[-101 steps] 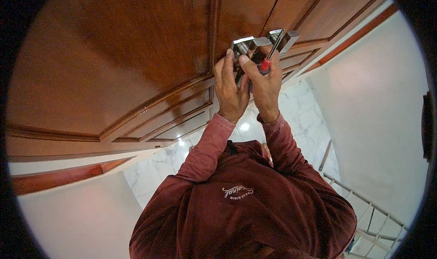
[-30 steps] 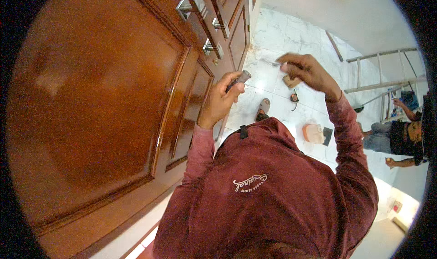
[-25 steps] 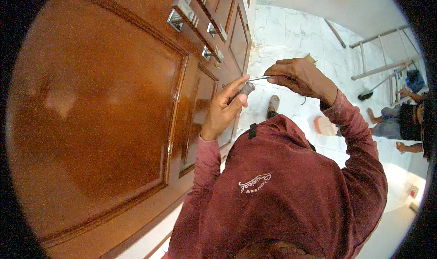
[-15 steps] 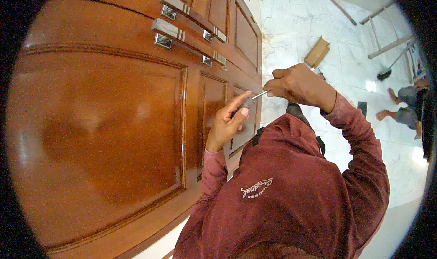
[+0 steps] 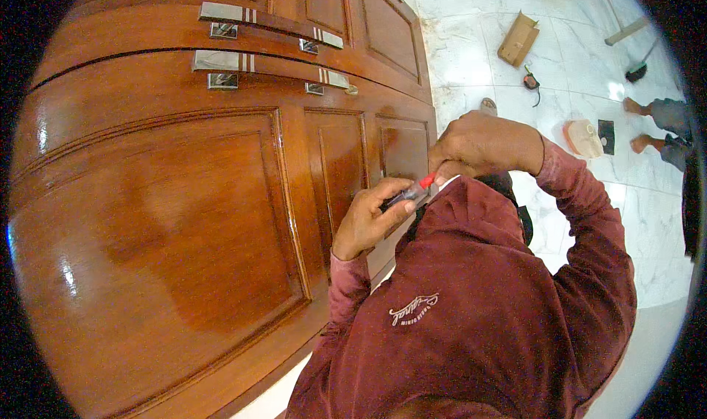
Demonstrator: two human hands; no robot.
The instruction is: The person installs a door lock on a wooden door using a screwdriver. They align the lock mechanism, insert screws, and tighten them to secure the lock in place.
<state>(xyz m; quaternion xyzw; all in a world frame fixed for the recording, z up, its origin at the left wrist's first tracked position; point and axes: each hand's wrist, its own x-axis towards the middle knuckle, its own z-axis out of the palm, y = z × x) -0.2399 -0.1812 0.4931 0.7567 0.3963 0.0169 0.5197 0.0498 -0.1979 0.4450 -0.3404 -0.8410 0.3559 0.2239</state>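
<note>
A screwdriver (image 5: 412, 195) with a clear, dark-tinted handle and a red end lies in my left hand (image 5: 361, 220), its fingers and thumb closed round the handle. At the red end, my right hand (image 5: 486, 143) is bent over with its fingers curled together. Its fingertips meet the screwdriver there, and the metal shaft is hidden behind them. Both hands are in front of my chest, close to the brown panelled wooden door (image 5: 221, 220). Two long bar handles, the upper one (image 5: 272, 25) and the lower one (image 5: 269, 69), are fixed along the door leaves.
On the white marble-look floor lie an open cardboard box (image 5: 518, 39), a small red-and-black device with a strap (image 5: 531, 80), a pale plastic container (image 5: 583, 138) and a dark flat rectangle (image 5: 606, 137). A broom head (image 5: 636, 73) and another person's legs (image 5: 666, 113) are at the right.
My hands have come together, and the screwdriver's red end and handle now show where the metal shaft was seen. My right hand has turned downward. The view has shifted, showing more floor items.
</note>
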